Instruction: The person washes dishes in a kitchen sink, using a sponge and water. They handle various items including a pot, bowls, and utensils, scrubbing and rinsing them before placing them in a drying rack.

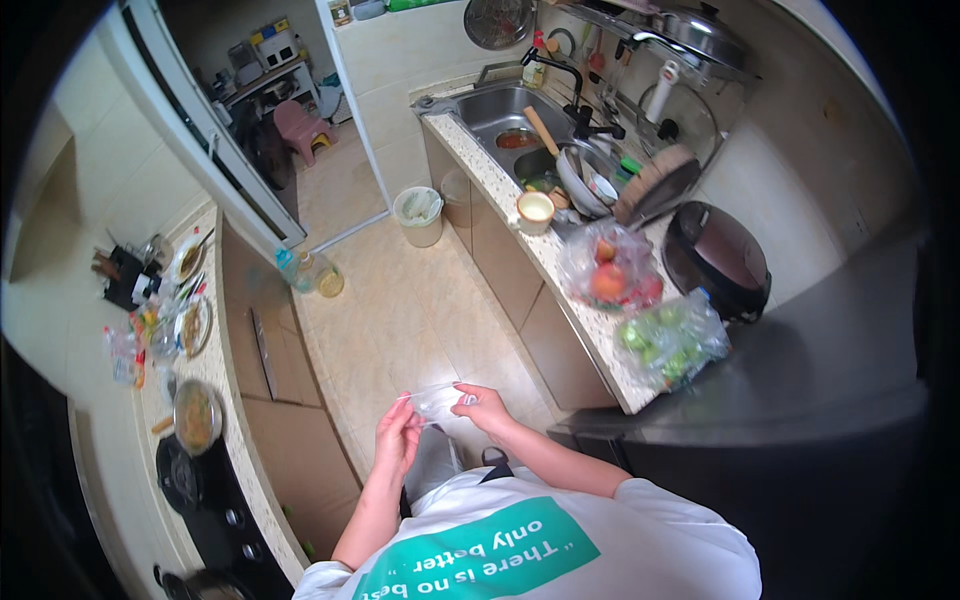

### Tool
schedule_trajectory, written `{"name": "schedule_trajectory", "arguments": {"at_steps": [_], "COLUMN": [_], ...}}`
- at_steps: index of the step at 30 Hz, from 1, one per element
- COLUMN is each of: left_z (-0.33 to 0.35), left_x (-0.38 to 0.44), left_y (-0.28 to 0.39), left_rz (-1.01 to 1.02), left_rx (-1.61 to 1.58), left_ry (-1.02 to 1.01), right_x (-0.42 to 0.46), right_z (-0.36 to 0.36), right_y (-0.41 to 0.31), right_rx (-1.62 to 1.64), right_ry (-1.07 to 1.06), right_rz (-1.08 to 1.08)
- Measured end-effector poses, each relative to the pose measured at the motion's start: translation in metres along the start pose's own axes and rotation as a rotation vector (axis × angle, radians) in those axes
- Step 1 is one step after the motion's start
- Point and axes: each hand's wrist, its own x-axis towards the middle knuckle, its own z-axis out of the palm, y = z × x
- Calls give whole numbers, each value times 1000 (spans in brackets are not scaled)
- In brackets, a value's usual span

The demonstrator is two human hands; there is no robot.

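Note:
A clear, thin plastic piece, perhaps a bag or film, is stretched between my two hands in front of my body, above the tiled floor. My left hand pinches its left edge with the fingertips. The other edge is gripped by my right hand, thumb and fingers together. On the counter to the right lie a plastic bag of red fruit and a plastic bag of green produce. Whether the clear piece has an opening cannot be told.
A steel sink holds a pan, with a cup beside it and a rice cooker near the wall. The left counter bears plates, a bowl of food and a black stove. A bin and bottles stand on the floor.

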Motion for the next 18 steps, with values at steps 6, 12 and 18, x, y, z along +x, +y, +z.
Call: {"name": "schedule_trajectory", "arguments": {"at_steps": [6,12,18], "left_z": [26,86,185], "left_x": [162,331,476], "left_y": [105,197,235], "left_rz": [-245,-26,-271], "left_rx": [420,1226,971], "left_ry": [-36,-339,-246], "right_x": [158,274,351], "right_z": [1,0,-32], "right_y": [-95,-178,-230], "right_rx": [746,477,207], "right_ry": [-103,143,220], "right_rz": [215,-47,-254]}}
